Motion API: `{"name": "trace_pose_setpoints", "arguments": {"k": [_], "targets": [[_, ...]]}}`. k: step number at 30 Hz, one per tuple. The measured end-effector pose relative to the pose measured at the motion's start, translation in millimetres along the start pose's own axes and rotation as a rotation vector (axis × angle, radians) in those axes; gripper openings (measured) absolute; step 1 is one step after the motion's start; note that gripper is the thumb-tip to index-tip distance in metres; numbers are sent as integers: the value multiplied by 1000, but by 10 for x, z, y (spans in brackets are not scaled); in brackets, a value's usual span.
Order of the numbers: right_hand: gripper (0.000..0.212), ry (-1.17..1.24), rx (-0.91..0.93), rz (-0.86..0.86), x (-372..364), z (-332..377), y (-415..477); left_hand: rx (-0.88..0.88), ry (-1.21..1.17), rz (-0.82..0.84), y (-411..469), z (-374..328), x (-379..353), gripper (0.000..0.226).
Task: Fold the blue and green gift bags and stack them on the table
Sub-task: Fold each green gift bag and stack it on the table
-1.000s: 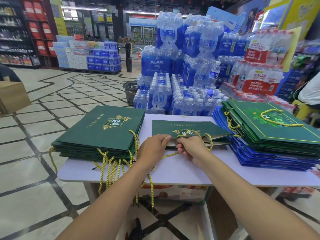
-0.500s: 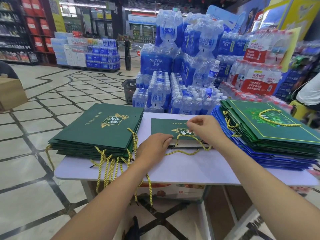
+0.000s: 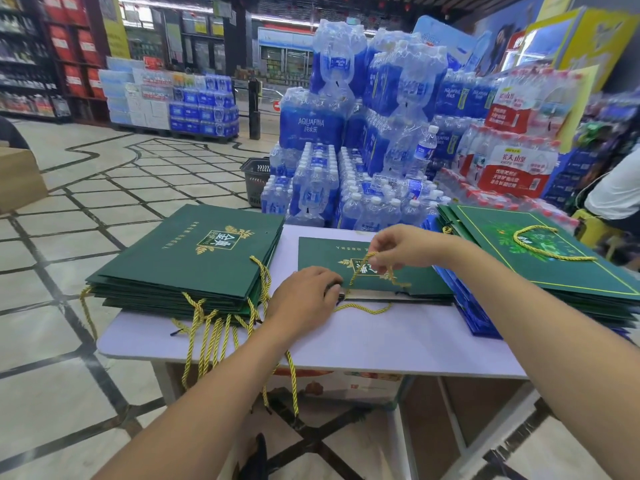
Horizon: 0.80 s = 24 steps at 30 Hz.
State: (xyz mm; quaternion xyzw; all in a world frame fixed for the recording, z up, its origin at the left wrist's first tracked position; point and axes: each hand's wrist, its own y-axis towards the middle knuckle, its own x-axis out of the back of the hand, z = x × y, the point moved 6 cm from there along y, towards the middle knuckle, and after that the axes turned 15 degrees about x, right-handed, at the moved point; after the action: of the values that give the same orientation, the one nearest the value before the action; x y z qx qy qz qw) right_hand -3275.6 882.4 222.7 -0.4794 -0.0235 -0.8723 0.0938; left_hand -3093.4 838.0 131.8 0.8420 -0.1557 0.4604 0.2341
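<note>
Pinching one gold cord handle (image 3: pixel 356 273) between thumb and fingertips, the right hand (image 3: pixel 405 251) is holding that loop up off a single green gift bag (image 3: pixel 322 258). This bag is lying flat in the middle of the table (image 3: pixel 398 341), with its open end facing the near edge. The left hand (image 3: pixel 304 299) is resting knuckles-up on the bag's near left corner, its fingertips bearing down at the open end. I cannot tell whether they are also gripping the paper. The bag's second cord handle (image 3: pixel 367 310) is lying slack on the tabletop just in front of it.

Two stacks are flanking the single bag. The left stack (image 3: pixel 180 271) is sitting at the table's left edge, all green, with many gold cords (image 3: pixel 207 337) hanging over the near edge. The right stack (image 3: pixel 571 271) is running along the right edge, with green bags on top and blue bags (image 3: pixel 481 320) sticking out beneath them. I cannot count the bags in either stack.

Beyond the far edge, shrink-wrapped packs of water bottles (image 3: pixel 311 128) are standing piled up, with one dark shopping basket (image 3: pixel 254 181) on the floor beside them. One cardboard box (image 3: pixel 17 178) is sitting far off to the left.
</note>
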Motion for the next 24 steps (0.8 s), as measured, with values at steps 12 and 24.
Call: {"name": "trace_pose_setpoints", "arguments": {"k": [12,24], "targets": [[22,200,-153,-366,72,-532,577,16,1,74,-15,27,-106,21],[31,-253,-64,-488,-389,-902,824,-39,58,99,2,8,-149,17]]}}
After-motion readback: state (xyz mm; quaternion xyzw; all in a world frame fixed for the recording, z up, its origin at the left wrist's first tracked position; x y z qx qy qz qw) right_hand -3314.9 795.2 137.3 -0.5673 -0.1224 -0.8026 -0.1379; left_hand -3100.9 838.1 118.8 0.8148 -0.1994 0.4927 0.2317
